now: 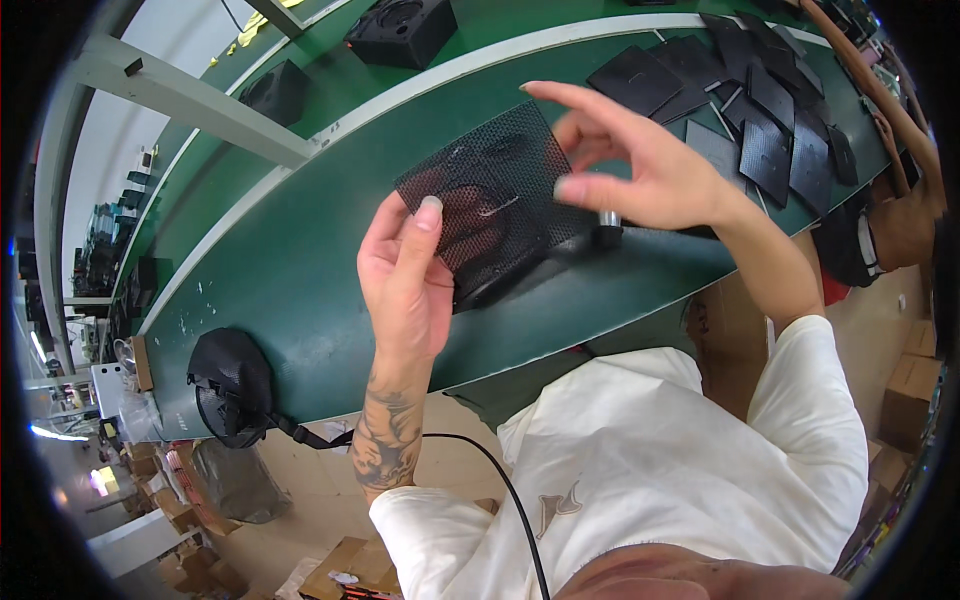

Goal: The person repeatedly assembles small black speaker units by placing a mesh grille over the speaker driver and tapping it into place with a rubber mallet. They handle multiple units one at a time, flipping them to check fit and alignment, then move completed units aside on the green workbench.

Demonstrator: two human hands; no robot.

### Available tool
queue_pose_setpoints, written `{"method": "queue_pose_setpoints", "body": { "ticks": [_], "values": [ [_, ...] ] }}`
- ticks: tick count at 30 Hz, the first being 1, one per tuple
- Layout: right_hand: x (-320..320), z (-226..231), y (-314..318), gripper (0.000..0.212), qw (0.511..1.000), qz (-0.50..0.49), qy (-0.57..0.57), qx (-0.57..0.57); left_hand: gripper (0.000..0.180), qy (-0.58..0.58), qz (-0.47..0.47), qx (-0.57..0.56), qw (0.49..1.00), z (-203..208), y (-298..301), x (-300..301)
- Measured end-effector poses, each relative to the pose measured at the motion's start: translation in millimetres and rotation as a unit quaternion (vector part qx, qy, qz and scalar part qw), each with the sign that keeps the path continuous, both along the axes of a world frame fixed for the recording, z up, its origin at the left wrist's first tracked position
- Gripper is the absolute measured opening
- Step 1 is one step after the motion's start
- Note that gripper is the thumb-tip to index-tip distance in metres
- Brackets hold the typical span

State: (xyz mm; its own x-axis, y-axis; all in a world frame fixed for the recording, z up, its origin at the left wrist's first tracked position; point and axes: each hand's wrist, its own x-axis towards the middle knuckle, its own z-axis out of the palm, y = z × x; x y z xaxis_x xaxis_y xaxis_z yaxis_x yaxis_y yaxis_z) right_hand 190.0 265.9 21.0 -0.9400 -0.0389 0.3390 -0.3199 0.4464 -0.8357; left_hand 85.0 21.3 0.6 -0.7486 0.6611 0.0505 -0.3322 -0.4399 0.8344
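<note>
A green counter [310, 265] curves across a workroom, with black boxes [400, 32] on the surface beyond its pale rail and cartons [910, 388] on the floor to the right. At the counter's far right end black panels lie in an overlapping pile [768, 150], and another person's arm [850, 52] reaches in beside them. A black mesh bag [231, 375] sits near the left end.

The step in hand looks like handling, perhaps checking, a single mesh sheet [500, 195]. The next move seems to call for a steady left grip while the right hand [640, 175] takes or works the free edge.

The sheet is held up over the counter, tilted, between the two hands. The left hand [405, 270] grips its near left corner, thumb on the upper face and fingers behind, showing through the mesh. The right hand is spread at the sheet's right edge, index finger stretched out, not closed on it; whether its thumb touches the edge, I cannot tell. Just below that hand stands a small silver-and-black object [607, 232], its kind unclear.
</note>
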Motion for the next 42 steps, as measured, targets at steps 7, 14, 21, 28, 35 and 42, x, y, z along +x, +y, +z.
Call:
{"method": "queue_pose_setpoints", "body": {
  "ticks": [7,14,21,28,35,42],
  "values": [
    [1.3,21.3,-16.6,0.112,0.930,-0.008,0.191,0.313,0.032,0.038,0.056,-0.067,0.995,-2.8,1.0,3.0],
    [-4.8,21.0,-35.8,0.111,0.914,0.031,0.129,0.385,0.030,0.069,0.050,-0.063,0.994,3.9,5.6,7.3],
    [-11.5,11.2,-40.5,0.104,0.913,0.030,0.206,0.350,0.028,0.028,0.073,-0.019,0.997,-0.3,3.6,18.5],
    [-17.2,6.4,-38.9,0.103,0.928,0.050,0.245,0.276,0.029,0.034,0.076,-0.014,0.996,3.7,0.9,21.9],
    [-25.0,-0.3,-42.7,0.100,0.943,0.057,0.230,0.235,0.031,0.010,0.068,-0.015,0.998,5.3,-0.3,21.0],
    [-43.1,3.3,-39.9,0.084,0.940,0.125,0.192,0.253,0.052,0.052,0.091,-0.017,0.994,-10.2,-19.7,9.9]
  ]
}}
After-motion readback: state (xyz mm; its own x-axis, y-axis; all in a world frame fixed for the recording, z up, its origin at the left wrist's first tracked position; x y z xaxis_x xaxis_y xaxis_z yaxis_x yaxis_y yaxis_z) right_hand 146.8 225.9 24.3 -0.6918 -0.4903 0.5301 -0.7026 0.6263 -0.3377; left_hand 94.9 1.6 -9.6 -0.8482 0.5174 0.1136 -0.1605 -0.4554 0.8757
